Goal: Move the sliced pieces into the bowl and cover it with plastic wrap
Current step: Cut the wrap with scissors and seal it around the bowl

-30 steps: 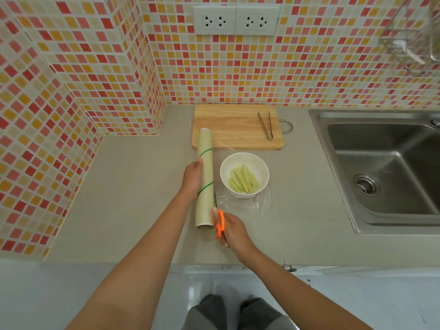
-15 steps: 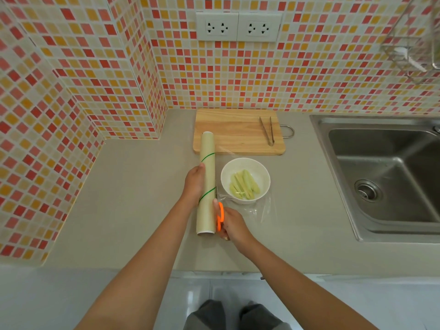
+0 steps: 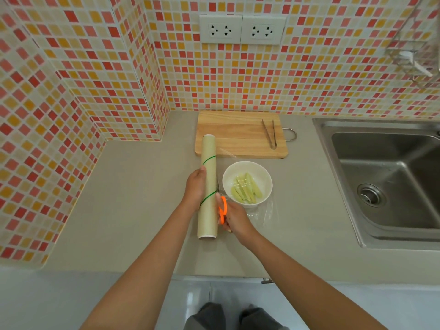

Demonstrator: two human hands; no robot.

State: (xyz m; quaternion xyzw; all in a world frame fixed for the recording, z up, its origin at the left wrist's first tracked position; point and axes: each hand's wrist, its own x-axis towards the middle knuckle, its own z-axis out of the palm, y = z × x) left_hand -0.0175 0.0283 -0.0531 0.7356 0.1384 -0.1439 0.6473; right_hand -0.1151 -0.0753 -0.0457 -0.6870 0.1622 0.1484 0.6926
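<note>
Head view: the left hand (image 3: 195, 186) wraps the roll (image 3: 208, 186), pressing it to the counter (image 3: 133, 198). The right hand (image 3: 234, 219) is curled through orange scissors (image 3: 222, 210), whose blades point away along the roll's right side; I cannot tell how far they are parted. Just right of both hands, the bowl (image 3: 247, 183) holds the slices (image 3: 246, 190) under the film (image 3: 260, 214), seemingly uncut from the roll.

Judged best: keep the roll pinned and film taut, snipping straight beside it.

The counter's front edge is near the wrists. The board (image 3: 238, 136) with tongs (image 3: 270, 134) lies beyond; the sink (image 3: 381, 182) is well right. Open counter is left.
</note>
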